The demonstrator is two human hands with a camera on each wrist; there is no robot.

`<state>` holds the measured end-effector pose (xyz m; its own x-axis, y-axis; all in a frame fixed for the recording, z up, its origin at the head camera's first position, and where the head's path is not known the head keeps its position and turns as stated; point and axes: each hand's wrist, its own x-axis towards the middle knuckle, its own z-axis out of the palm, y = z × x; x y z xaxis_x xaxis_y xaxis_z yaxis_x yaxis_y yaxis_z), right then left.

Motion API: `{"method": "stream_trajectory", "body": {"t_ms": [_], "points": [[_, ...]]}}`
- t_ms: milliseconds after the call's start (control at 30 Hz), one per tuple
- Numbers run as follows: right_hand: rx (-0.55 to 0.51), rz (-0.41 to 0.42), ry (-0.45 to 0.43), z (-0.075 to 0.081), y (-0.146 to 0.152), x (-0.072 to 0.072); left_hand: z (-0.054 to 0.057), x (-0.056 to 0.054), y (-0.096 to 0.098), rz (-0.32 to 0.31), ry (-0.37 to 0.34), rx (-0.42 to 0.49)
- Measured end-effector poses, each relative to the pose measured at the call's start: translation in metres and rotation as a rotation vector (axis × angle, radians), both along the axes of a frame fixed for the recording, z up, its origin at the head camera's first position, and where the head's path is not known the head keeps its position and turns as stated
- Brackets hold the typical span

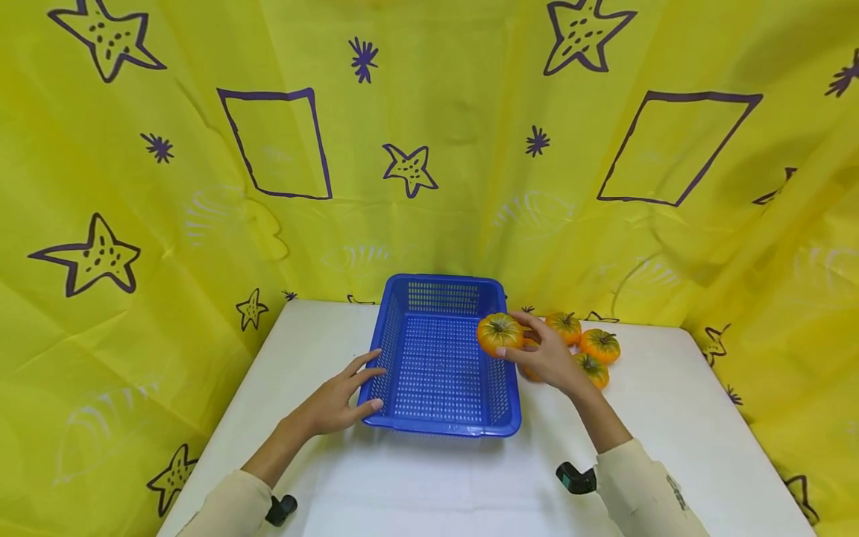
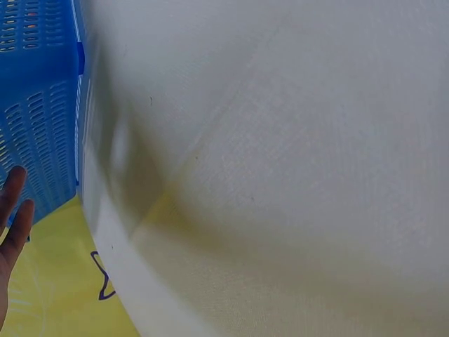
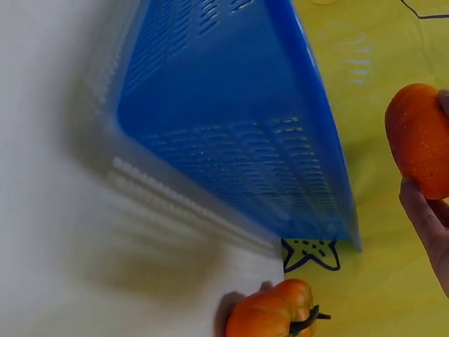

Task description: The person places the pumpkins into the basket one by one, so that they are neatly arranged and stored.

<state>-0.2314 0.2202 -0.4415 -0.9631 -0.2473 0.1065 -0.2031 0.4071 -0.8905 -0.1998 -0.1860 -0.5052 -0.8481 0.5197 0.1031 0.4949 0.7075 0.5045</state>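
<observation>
A small orange pumpkin with a green-streaked top is held in my right hand, between thumb and fingers, over the right rim of the blue plastic basket. In the right wrist view, the held pumpkin is at the right edge, raised above the basket's base. My left hand lies at the basket's left rim, its fingers spread and loosely extended. The left wrist view catches only a few of its fingers beside the slotted wall. No pumpkin shows inside the basket.
Several more pumpkins sit on the white table right of the basket, partly behind my right hand. A yellow curtain with drawn stars surrounds the table at the back and sides. Dark devices show near both wrists.
</observation>
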Motion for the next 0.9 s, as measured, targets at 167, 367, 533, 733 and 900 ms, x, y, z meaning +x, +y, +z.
{"method": "stream_trajectory", "body": {"t_ms": [167, 367, 533, 733, 900], "points": [[0.02, 0.007, -0.01, 0.006, -0.009, -0.009, -0.002, 0.0, 0.001, 0.002, -0.001, 0.0], [0.025, 0.017, -0.015, 0.009, -0.019, -0.017, 0.0, 0.0, 0.0, 0.006, 0.001, 0.008], [0.024, 0.029, 0.0, 0.012, -0.028, -0.023, 0.0, -0.001, 0.0, 0.002, 0.001, 0.014], [0.031, 0.035, 0.005, 0.014, -0.038, -0.031, 0.001, 0.0, -0.001, 0.003, -0.004, 0.017], [0.002, 0.067, -0.011, 0.013, -0.045, -0.036, 0.0, 0.001, -0.001, 0.008, -0.014, 0.017]]}}
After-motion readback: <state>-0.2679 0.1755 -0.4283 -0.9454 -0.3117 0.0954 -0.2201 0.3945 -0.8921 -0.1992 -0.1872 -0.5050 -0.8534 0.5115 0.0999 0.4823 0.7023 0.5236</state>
